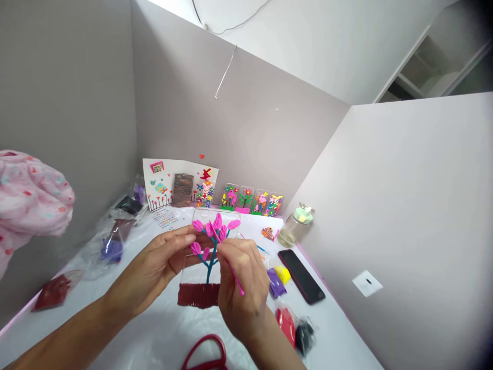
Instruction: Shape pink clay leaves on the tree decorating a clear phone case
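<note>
My left hand (162, 257) grips a transparent phone case (215, 215) upright, with fingers behind and beside it. On the case is a clay tree: a teal stem (210, 268), pink leaves (217, 226) and a dark red clay strip (198, 295) at its foot. My right hand (241, 288) pinches a thin pink modelling tool (234, 272). Its upper end reaches the pink leaves, and the fingers hide part of the strip.
Several decorated phone cases (246, 199) stand at the back beside a white card (157, 180). Bagged clay lies on both sides, including purple (276, 283) and red (285, 325). A black phone (301, 276), a glass jar (296, 228), red-handled scissors (204, 353) and pink cloth (31, 200) surround the table.
</note>
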`<state>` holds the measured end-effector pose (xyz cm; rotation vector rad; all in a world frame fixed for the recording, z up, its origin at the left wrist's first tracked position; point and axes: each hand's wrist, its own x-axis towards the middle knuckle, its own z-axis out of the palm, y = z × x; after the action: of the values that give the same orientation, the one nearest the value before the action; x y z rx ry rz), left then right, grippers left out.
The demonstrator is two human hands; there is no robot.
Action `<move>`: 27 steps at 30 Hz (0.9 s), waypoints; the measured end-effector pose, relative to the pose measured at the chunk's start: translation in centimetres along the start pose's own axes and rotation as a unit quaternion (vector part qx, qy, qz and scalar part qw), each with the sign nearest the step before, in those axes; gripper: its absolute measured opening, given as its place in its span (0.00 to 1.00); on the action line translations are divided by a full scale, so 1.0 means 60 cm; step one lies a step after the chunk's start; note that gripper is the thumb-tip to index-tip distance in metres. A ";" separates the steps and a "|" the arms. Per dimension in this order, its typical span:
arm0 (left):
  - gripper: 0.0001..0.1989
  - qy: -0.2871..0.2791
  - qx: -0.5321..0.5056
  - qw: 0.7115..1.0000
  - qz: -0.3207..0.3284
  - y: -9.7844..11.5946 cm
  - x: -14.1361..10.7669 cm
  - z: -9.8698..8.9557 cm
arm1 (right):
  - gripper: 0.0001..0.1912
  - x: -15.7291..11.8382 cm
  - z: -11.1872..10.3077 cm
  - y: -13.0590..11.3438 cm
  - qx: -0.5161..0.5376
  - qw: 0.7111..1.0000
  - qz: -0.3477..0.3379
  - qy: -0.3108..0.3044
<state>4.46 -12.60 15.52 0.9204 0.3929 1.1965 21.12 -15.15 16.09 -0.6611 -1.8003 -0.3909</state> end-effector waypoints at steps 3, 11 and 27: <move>0.04 -0.012 -0.008 1.000 -0.006 0.001 -0.001 0.003 | 0.16 0.001 -0.002 -0.001 0.017 0.999 0.004 0.029; 0.04 -0.011 0.000 1.000 -0.010 0.004 0.004 0.007 | 0.14 0.005 -0.011 -0.008 0.034 0.997 0.008 0.064; 0.15 0.275 0.280 0.918 -0.055 -0.061 -0.100 -0.173 | 0.11 0.028 -0.052 -0.035 -0.021 0.999 -0.031 -0.014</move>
<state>-2.67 -14.22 5.34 1.0135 1.2771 1.2490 21.81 -18.19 18.83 -0.6448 -1.8470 -0.4646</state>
